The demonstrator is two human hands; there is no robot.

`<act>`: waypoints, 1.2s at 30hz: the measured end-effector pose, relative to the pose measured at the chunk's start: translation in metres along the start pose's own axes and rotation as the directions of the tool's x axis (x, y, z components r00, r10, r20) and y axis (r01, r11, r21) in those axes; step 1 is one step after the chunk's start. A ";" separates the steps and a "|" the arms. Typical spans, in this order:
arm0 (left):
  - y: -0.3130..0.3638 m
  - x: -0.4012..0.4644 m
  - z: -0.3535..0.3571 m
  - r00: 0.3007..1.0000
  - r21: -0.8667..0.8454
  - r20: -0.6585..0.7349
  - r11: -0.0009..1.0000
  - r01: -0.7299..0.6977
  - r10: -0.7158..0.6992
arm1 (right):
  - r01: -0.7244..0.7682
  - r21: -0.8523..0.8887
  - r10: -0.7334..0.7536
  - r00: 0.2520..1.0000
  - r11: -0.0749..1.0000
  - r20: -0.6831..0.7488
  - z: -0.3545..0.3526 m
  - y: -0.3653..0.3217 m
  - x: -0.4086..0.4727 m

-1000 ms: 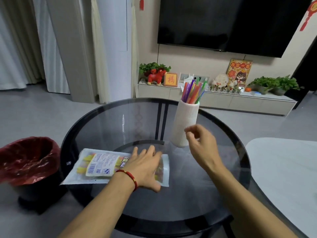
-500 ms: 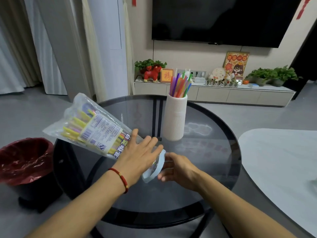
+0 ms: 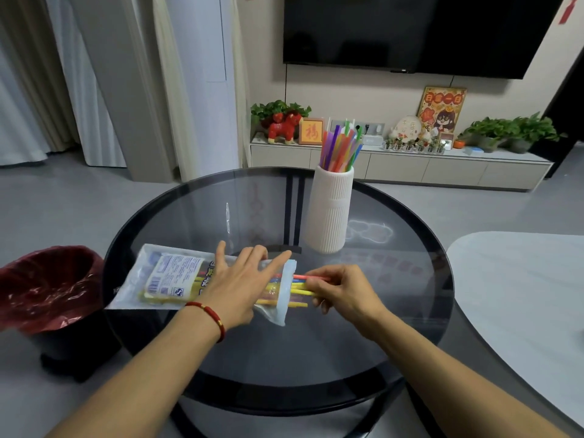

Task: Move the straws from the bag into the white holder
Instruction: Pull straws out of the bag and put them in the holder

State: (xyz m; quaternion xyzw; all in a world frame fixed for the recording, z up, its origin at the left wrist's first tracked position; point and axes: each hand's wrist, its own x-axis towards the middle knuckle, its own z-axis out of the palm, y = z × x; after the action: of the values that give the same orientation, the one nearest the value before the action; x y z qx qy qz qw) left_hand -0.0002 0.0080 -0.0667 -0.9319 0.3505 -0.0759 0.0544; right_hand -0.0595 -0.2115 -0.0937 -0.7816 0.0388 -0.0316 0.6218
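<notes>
A round glass worktop (image 3: 395, 311) holds a ribbed white holder (image 3: 330, 213), already stocked with coloured straws, and a clear plastic bag (image 3: 170, 279) lying flat in front of you. Your left hand (image 3: 243, 286) presses the bag down with straight fingers, while your right hand (image 3: 341, 290) pinches the straws (image 3: 298, 290) poking from its open end. You are mid-extraction; next, pull them clear and lift them to the holder.

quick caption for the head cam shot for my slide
Left hand presses the straw bag flat on the glass table while the right hand pinches straws at its mouth; white holder behind.
</notes>
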 end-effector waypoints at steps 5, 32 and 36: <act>-0.006 -0.002 0.001 0.997 -0.097 0.073 0.994 0.045 -0.038 | -0.013 0.071 0.016 0.999 0.997 -0.035 -0.019 0.000 0.002; 0.033 0.009 0.009 0.999 -0.448 0.040 0.894 0.017 0.001 | 0.104 0.395 -0.080 0.994 0.913 -0.077 -0.028 -0.036 -0.012; 0.041 0.010 0.008 0.999 -0.513 0.031 0.858 -0.010 0.030 | 0.138 0.101 -0.131 0.988 0.985 -0.080 -0.001 -0.039 -0.014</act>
State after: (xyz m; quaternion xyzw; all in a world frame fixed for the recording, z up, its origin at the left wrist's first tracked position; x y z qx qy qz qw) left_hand -0.0176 -0.0286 -0.0800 -0.9104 0.3667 0.0384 -0.1878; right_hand -0.0729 -0.2027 -0.0556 -0.7465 0.0068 -0.1040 0.6571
